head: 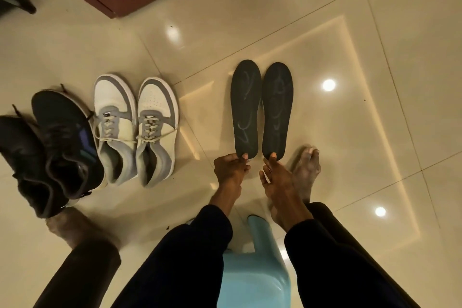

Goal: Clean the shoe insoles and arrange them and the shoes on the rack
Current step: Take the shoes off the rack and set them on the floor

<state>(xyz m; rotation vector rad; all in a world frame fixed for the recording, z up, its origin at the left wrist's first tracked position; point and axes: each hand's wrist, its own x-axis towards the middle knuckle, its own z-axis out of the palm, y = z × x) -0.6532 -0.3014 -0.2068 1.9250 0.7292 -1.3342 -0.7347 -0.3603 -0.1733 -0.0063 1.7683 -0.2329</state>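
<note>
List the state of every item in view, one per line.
Left insole: flat on floor, heel end pinched by left hand.
Right insole: flat on floor beside it, right hand fingertip on heel, grip unclear.
White sneakers: upright, side by side, laces loose.
Black sneakers: on floor, pressed together, left of white pair.
Blue stool: upright, under the person.

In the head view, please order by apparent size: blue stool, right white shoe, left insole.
1. blue stool, though its nearness to the camera enlarges it
2. right white shoe
3. left insole, only slightly smaller
</note>
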